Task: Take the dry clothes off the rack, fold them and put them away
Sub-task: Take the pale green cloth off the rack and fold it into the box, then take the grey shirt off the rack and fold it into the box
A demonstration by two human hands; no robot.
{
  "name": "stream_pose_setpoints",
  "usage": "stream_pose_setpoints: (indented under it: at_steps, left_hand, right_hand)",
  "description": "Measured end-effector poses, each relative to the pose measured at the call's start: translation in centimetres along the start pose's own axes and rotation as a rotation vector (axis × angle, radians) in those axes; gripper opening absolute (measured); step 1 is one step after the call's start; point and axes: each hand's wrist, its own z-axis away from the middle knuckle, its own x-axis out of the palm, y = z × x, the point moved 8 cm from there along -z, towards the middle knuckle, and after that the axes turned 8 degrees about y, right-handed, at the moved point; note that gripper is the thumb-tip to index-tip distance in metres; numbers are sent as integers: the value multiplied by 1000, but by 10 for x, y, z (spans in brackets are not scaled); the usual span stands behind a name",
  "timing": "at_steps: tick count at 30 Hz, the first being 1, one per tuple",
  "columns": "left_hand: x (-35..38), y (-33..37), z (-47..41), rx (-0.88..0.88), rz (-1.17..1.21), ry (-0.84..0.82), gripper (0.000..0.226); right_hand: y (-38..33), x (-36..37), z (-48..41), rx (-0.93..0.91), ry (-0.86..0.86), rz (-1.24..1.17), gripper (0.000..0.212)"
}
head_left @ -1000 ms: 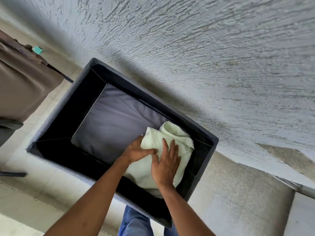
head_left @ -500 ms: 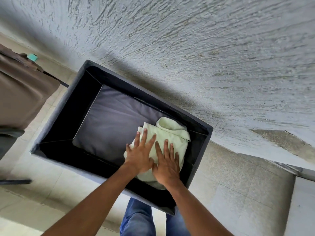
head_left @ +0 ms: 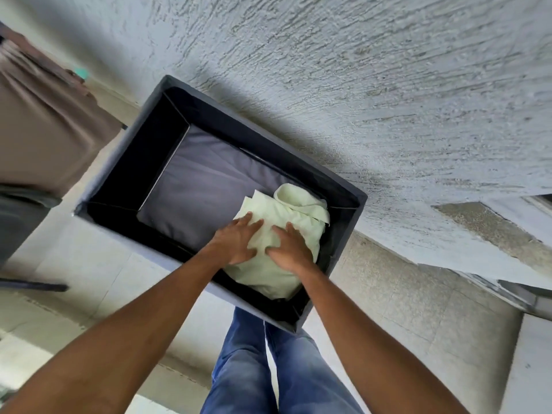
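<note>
Although the view has swung a little over the last second, the rough plastered wall (head_left: 388, 85) and the dark storage box (head_left: 140, 150) at its foot stand as they did. Box open, deep, black inside. Grey liner (head_left: 203, 186) on its floor, mostly bare across the left and middle.

Brown cloth (head_left: 44, 130) hangs at far left (presumably on the rack, though the rack itself is hard to make out), so by my reading more laundry is waiting.

Pale green garment (head_left: 298, 216) lies folded in the right end of the box, on the liner, its rolled edge towards the far wall. A second ago its near-left edge was pinched up; now it lies down flat and the bundle looks settled.

Left hand (head_left: 236, 240): grip gone, fingers straight and together, palm down on the garment's left part. Right hand (head_left: 291, 249): flat too, fingers extended, just beside the left, pressing the middle. Neither holds anything.

Judgement: this piece is as good as put away. The pressing is a last smoothing.
</note>
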Motion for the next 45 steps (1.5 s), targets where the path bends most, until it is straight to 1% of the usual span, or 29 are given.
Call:
stream_pose_setpoints:
  at_steps: [2,4,7,10,13,15,18,19,22,25,26,29,31,34,36,41,45]
  left_hand:
    - [-17,-5,20,-71,184,72,64]
    - [-37,-15,47,-172,391,156,47]
    - [-74,-28,94,-260,549,290,31]
    - [-113,-47,144,-305,591,440,27]
    - [-149,-70,197,-319,639,561,25]
    - [-178,-91,241,-323,620,656,24]
    - [-232,-130,318,-353,565,874,20]
    - [-256,-146,352,-355,544,978,18]
    - [-315,-191,446,-375,496,1238,16]
    - [-361,-236,537,-418,438,1446,17]
    - [-379,-256,575,-439,409,1523,19]
    - [-413,-298,653,-453,333,1679,18]
    - [-429,-323,697,-472,263,1730,16]
    - [-441,-358,732,-516,148,1670,16]
    - [-440,-388,745,-575,97,1625,18]
    - [-442,-475,761,-662,206,1650,20]
    - [-459,-538,765,-734,218,1627,21]
  right_hand:
    - [-2,-29,7,-31,90,-185,49]
    - [-6,-50,21,-82,104,-229,35]
    - [-30,-71,41,-215,96,-170,26]
    - [-78,-83,63,-347,80,-134,23]
    - [-151,-90,90,-519,53,-73,25]
    - [-210,-94,118,-635,47,-52,24]
    - [-305,-101,167,-799,51,-56,21]
    - [-345,-104,190,-872,64,-57,20]
    - [-446,-109,255,-1046,115,-74,18]
    - [-538,-106,317,-1202,173,-136,14]
    - [-576,-104,342,-1255,212,-163,13]
    - [-654,-104,393,-1365,353,-260,11]
    - [-701,-100,423,-1427,443,-285,10]
    - [-758,-86,445,-1472,472,-253,11]
    - [-790,-72,448,-1488,497,-179,11]
    - [-864,-50,437,-1504,532,53,13]
    - [-930,-39,415,-1556,513,200,18]
